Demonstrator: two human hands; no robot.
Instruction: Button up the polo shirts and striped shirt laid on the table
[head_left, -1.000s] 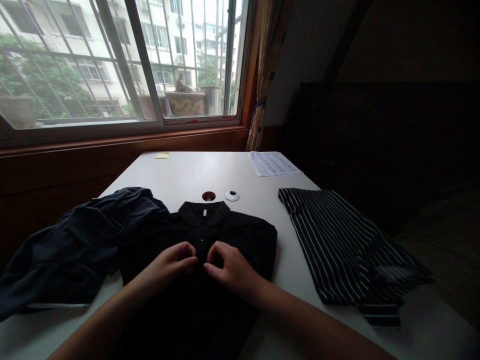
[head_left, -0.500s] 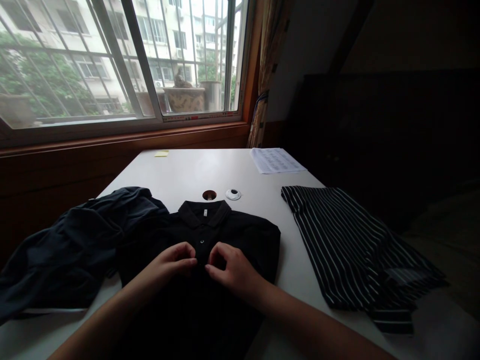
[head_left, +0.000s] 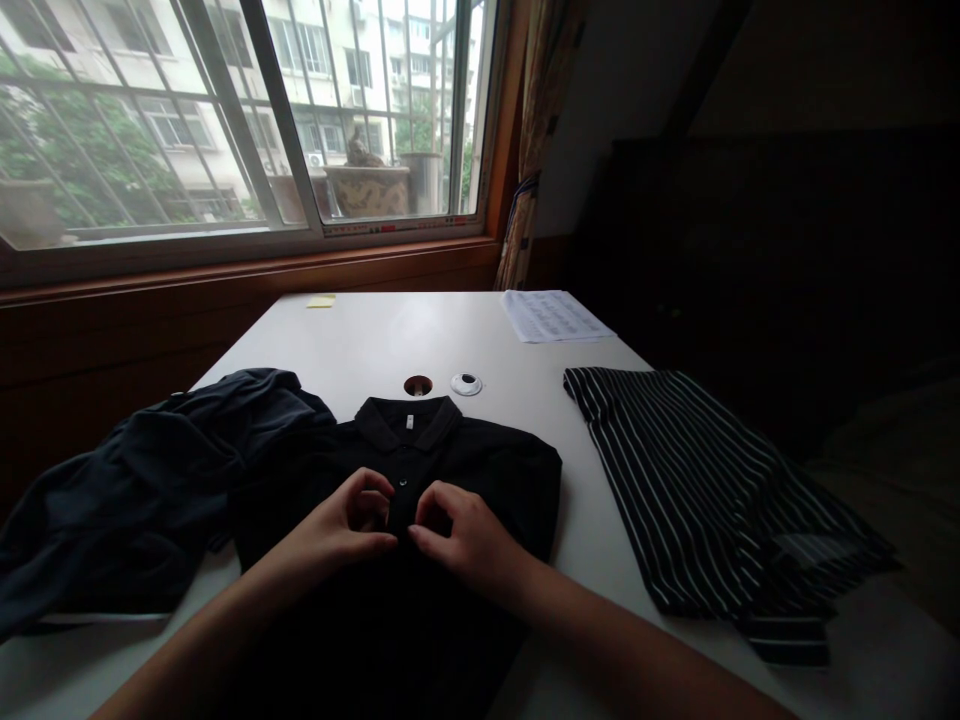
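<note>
A black polo shirt [head_left: 390,610] lies spread on a white table [head_left: 360,345], directly under both hands, its collar [head_left: 439,435] pointing away from the person toward the window [head_left: 390,120]. The left hand [head_left: 337,525] is over the middle of the shirt's front, its thumb and forefinger parted in a clear gap, the other fingers curled behind; nothing shows between the two tips. The right hand [head_left: 476,540] faces it from just across the front opening, forefinger bent round toward the thumb so that the tips come close together; whether they pinch a bit of the black cloth cannot be told. Between the hands and a little beyond them sits a small button [head_left: 403,482], and farther up, inside the collar, a white label [head_left: 410,422]. The shirt stretches past the hands on both sides and back under the forearms, where it fades into shadow. A rumpled dark blue garment [head_left: 165,480] lies against its left side, and a black garment with white stripes [head_left: 690,490] lies well apart to the right. Past the collar are a round hole [head_left: 418,386] and a white cover [head_left: 466,385].
</note>
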